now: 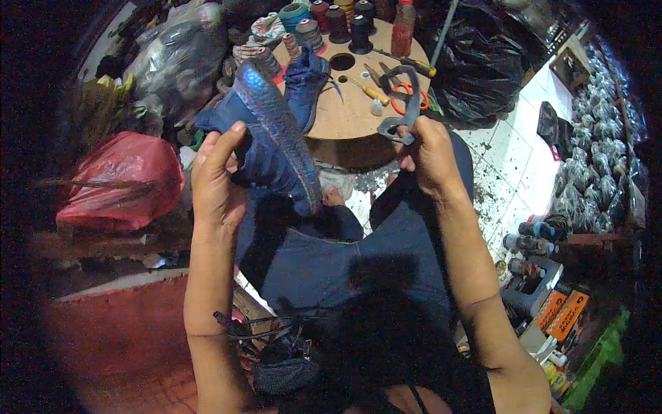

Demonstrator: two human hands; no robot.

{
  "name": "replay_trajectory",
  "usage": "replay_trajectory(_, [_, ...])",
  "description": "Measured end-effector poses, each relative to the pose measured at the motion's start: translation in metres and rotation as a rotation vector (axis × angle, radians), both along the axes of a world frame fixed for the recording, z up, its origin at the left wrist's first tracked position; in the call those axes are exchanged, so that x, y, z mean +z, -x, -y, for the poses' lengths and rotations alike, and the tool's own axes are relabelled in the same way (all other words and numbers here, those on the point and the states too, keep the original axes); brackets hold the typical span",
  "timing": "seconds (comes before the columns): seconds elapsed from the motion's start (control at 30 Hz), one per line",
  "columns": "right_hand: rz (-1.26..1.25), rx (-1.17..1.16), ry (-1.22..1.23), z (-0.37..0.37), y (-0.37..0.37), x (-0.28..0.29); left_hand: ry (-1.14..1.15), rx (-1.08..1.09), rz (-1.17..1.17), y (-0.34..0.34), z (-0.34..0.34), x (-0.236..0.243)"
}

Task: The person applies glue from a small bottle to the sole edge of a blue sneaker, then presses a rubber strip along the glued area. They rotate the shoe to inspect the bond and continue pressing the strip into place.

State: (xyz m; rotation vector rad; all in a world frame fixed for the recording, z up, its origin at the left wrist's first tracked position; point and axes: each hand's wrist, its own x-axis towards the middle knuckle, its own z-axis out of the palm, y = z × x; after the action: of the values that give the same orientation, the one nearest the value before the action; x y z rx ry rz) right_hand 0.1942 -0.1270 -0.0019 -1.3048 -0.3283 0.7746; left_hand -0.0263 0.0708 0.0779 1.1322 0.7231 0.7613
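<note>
My left hand (218, 174) is closed around a dark blue sneaker (258, 141), tilted so that its worn sole (279, 121) shows on the right. The thumb presses on the side of the upper. In my right hand (434, 155), the fingers pinch a dark grey, curling strip (412, 110), perhaps rubber, which rises over the table edge. Behind the held shoe, a second blue sneaker (308, 79) with laces sits on a round wooden table (345, 124). Near the strip lie orange-handled scissors (423, 101), a wooden-handled awl (374, 94) and a yellow-and-black screwdriver (422, 67).
Thread spools (338, 26) and a bottle of red liquid (403, 31) crowd the table's far side. A red plastic bag (127, 183) lies left; a black bag (476, 76) stands right. Wrapped bundles (593, 165), jars (527, 241) and orange boxes (569, 315) line the right.
</note>
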Motion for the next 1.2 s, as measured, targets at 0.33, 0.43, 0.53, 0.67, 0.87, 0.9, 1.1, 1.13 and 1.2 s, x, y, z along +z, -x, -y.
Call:
replay_trajectory(0.33, [0.287,0.015,-0.018,0.014,0.009,0.008,-0.084,-0.1,-0.101,-0.011,0.041,-0.004])
replay_trajectory(0.43, [0.314,-0.005,-0.095,0.016,0.012,0.011,-0.026,-0.17,-0.171,-0.017,0.044,-0.024])
replay_trajectory(0.53, [0.317,-0.037,-0.054,0.016,0.007,0.006,0.057,-0.223,-0.182,-0.023,0.043,-0.061])
replay_trajectory(0.67, [0.186,-0.273,-0.046,0.012,-0.022,-0.01,0.185,-0.235,-0.172,-0.031,0.043,-0.116])
replay_trajectory(0.87, [0.046,-0.416,-0.126,0.012,-0.041,-0.045,0.431,-0.163,-0.416,-0.046,0.057,-0.172])
replay_trajectory(0.9, [0.066,-0.42,-0.117,0.012,-0.042,-0.048,0.426,-0.192,-0.409,-0.049,0.059,-0.175])
replay_trajectory(1.1, [0.156,-0.493,-0.06,0.014,-0.05,-0.055,0.015,-0.21,-0.521,-0.07,0.042,-0.144])
replay_trajectory(1.13, [0.159,-0.484,-0.056,0.014,-0.05,-0.055,-0.046,-0.197,-0.494,-0.077,0.034,-0.134])
replay_trajectory(1.2, [0.152,-0.476,-0.057,0.015,-0.051,-0.054,-0.14,-0.165,-0.358,-0.094,0.018,-0.115])
